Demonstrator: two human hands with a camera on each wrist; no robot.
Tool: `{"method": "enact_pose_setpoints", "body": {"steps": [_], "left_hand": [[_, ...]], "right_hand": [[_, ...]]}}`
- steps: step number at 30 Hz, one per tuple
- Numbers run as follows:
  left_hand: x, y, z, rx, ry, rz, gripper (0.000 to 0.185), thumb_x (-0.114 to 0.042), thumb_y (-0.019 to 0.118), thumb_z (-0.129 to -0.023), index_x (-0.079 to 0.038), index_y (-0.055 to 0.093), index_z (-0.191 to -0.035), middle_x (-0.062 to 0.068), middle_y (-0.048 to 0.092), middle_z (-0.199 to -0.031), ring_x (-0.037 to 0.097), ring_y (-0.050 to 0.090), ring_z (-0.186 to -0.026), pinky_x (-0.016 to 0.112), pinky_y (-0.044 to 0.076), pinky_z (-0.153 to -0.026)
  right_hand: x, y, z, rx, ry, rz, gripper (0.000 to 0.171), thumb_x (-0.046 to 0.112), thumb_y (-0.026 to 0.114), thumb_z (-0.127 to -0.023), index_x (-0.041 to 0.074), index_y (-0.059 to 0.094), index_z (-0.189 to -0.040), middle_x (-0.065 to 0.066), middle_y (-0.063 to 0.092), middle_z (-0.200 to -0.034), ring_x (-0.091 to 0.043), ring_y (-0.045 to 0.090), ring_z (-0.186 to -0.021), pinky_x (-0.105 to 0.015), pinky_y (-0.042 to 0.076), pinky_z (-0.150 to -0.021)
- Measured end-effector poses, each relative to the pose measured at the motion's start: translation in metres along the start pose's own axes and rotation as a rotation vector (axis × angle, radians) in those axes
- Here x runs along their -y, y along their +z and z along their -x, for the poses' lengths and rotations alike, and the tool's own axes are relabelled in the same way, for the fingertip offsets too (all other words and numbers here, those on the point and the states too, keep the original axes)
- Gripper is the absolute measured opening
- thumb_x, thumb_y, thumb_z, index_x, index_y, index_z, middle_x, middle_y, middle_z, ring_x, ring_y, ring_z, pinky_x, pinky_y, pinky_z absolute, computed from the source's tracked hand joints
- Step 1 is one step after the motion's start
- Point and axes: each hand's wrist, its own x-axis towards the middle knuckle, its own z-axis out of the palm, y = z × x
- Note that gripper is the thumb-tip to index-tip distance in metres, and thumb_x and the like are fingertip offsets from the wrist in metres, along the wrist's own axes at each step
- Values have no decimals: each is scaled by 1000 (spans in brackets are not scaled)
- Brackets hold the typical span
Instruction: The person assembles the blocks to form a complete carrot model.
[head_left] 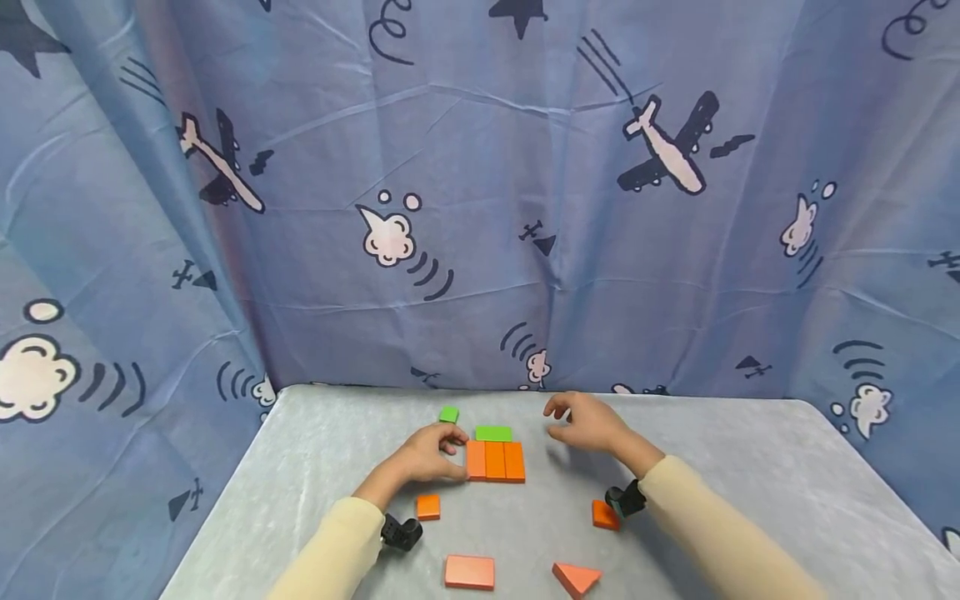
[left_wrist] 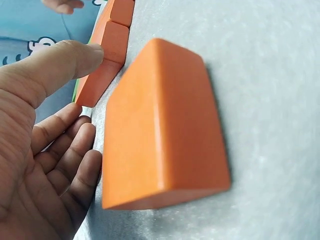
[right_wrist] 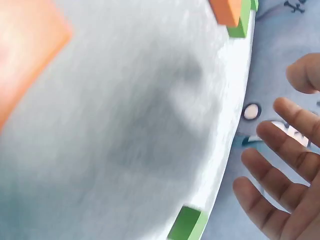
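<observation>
Three orange blocks [head_left: 495, 461] lie side by side in a row, the leftmost one [head_left: 476, 461] paler. My left hand [head_left: 423, 454] pinches that leftmost block, thumb at its near end and index fingertip at its far end; the other fingers curl loosely, as the left wrist view shows. Behind the row lies a long green block [head_left: 493, 433]. My right hand [head_left: 592, 423] hovers to the right of the row, holding nothing, its fingers spread and slightly bent in the right wrist view. Below that hand, a green block [right_wrist: 187, 222] lies near the table's edge.
A small green block [head_left: 448, 414] lies at the back left. Small orange blocks sit by the left wrist [head_left: 428, 507] and the right wrist [head_left: 606, 515]. Nearer are a pale orange rectangular block [head_left: 469, 572] and a triangular block [head_left: 576, 578]. A patterned blue curtain [head_left: 465, 167] surrounds the table [head_left: 720, 442].
</observation>
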Motion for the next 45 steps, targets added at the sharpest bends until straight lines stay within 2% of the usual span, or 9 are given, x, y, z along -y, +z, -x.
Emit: {"method": "enact_pose_setpoints", "body": {"steps": [7, 12, 17, 22, 28, 32, 37, 45], "left_hand": [[2, 1, 1, 6, 3, 12, 52, -23, 82, -73, -13, 62, -119, 2, 61, -118, 16, 57, -100, 34, 49, -84], [0, 0, 0, 0, 9, 0, 52, -23, 82, -73, -13, 62, -119, 3, 61, -117, 16, 57, -100, 34, 49, -84], [1, -1, 1, -1, 5, 4, 53, -22, 83, -72, -11, 62, -119, 3, 62, -115, 17, 56, -99, 35, 48, -83], [2, -3, 1, -1, 12, 15, 52, -23, 82, -72, -11, 62, -119, 3, 61, -115, 17, 56, -98, 35, 48, -83], [4, -4, 0, 0, 13, 10, 51, -23, 82, -71, -12, 63, -117, 2, 62, -113, 15, 56, -96, 34, 48, -82], [3, -3, 0, 2, 31, 3, 52, -23, 83, -71, -11, 63, -117, 2, 63, -113, 15, 57, -96, 32, 48, -81], [1, -3, 0, -3, 23, 17, 52, -22, 83, -70, -11, 63, -117, 3, 62, -114, 16, 57, -97, 32, 48, -81], [1, -3, 1, -7, 13, 28, 52, -22, 83, -71, -12, 63, -117, 2, 62, -114, 16, 57, -97, 32, 48, -81]], "right_hand": [[-27, -8, 8, -44, -8, 145, 24, 25, 71, -81, 14, 70, -103, -5, 66, -98, -15, 59, -78, -38, 49, -69], [-43, -14, 13, -87, -1, 182, 25, 25, 70, -80, 13, 70, -102, -6, 67, -99, -18, 58, -82, -40, 50, -70], [-53, -14, 14, -86, 8, 196, 27, 26, 70, -79, 12, 71, -102, -6, 65, -96, -19, 56, -83, -39, 50, -69], [-60, -13, 13, -96, 36, 212, 30, 25, 72, -77, 12, 70, -104, -9, 64, -101, -20, 59, -83, -41, 52, -71], [-69, -10, 8, -67, 67, 218, 34, 21, 74, -74, 11, 69, -107, -13, 62, -102, -25, 60, -85, -44, 52, -71], [-73, -10, 5, -52, 94, 222, 36, 17, 75, -72, 11, 68, -107, -10, 61, -98, -23, 59, -83, -43, 51, -71], [-75, -11, 4, -43, 87, 213, 36, 15, 74, -72, 7, 68, -107, -10, 61, -96, -22, 58, -81, -43, 52, -72], [-78, -14, 7, -29, 91, 190, 34, 11, 74, -73, 4, 69, -106, -11, 65, -97, -27, 63, -89, -47, 52, -78]]}}
